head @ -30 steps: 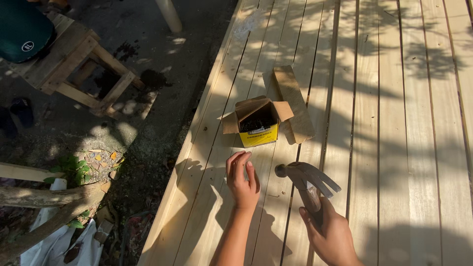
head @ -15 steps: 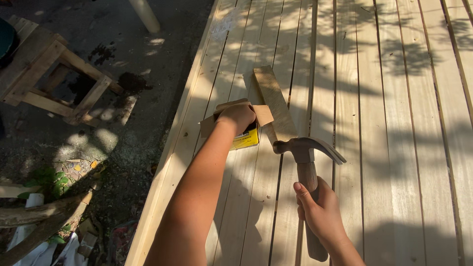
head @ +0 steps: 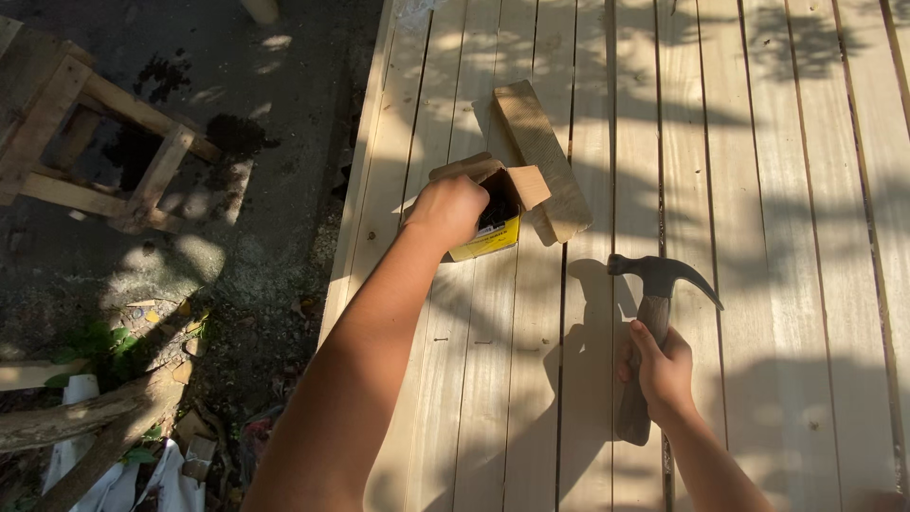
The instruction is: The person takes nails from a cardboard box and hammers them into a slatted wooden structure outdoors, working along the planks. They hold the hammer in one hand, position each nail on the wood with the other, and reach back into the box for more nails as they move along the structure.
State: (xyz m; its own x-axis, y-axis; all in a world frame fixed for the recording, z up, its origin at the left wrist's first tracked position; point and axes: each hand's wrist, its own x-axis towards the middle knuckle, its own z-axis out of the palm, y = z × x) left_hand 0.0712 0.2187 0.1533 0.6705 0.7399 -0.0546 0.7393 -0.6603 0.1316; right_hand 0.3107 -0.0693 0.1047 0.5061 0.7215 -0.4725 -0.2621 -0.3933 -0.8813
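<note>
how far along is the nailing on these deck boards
Done: the pale boards lie side by side, and small dark marks near the edge may be nail heads. In hand: the left hand reaches into the open yellow box, and the right hand grips the claw hammer. Left: no nail is held out of the box yet; how many boards remain unnailed cannot be told.

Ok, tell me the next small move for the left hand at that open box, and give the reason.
Probably draw the left hand back out of the small open cardboard box with whatever the fingers have gathered. That hand sits at the box mouth, its contents hidden, while the right hand holds the claw hammer raised over the pale wooden planks, idle.
</note>
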